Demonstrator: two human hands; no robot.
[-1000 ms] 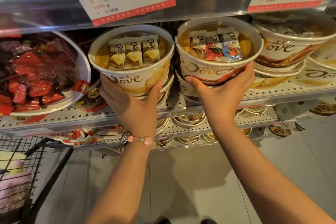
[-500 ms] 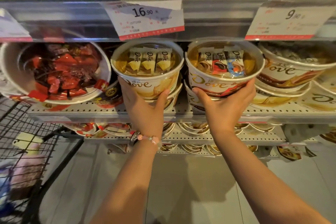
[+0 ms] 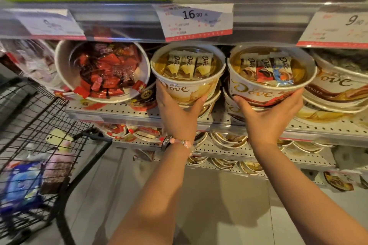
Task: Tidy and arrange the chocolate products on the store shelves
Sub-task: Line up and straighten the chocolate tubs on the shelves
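Shelf (image 3: 123, 114), middle tier: left hand (image 3: 177, 113) grip cupping white-chocolate tub (image 3: 188, 74); right hand (image 3: 267, 114) grip cupping assorted tub (image 3: 270, 77). Step: squaring stacked tubs. Next: likely level, face labels forward.

Glossy paper tubs (image 3: 188, 87) under clear plastic lids (image 3: 189, 63) — perforated matt metal shelf (image 3: 123, 111), black wire cart (image 3: 39, 125).

Overhead: shelf rail (image 3: 258, 20) with price tag (image 3: 196, 21) sits just above tub lids; little clearance.
Between held tubs (image 3: 226, 77): narrow gap.
Left: wire cart (image 3: 39, 125) near shelf edge (image 3: 119, 115).
Below arms: open floor (image 3: 219, 205).
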